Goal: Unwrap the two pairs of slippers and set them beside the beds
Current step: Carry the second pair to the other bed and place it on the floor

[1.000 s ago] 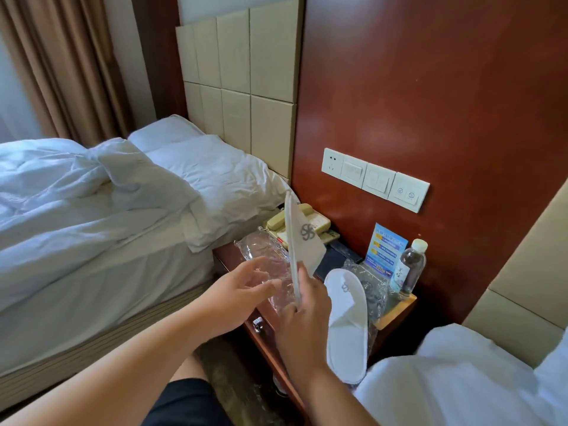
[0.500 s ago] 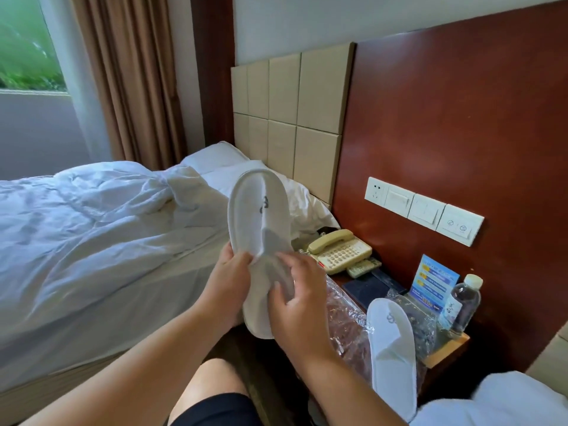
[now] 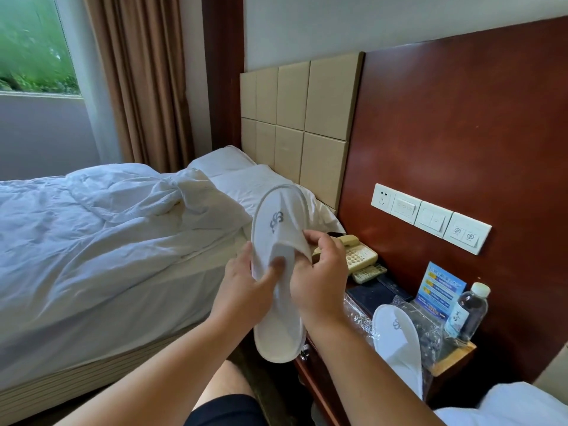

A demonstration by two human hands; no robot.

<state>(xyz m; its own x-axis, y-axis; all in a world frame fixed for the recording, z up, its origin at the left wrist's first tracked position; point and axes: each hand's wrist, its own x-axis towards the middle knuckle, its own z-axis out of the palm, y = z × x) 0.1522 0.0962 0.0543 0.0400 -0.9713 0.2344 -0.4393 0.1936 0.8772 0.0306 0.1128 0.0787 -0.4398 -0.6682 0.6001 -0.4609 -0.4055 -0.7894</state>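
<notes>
A white slipper, toe up, is held at its middle by both hands, the left hand thumbing into the upper's opening and the right hand pinching its edge, while below-right of the grip a second slipper lies on clear wrapping on the nightstand.

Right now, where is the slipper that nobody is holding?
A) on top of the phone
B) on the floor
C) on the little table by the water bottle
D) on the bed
C: the loose slipper lies on the nightstand near the water bottle, while the left hand and right hand grip the held slipper.
</notes>
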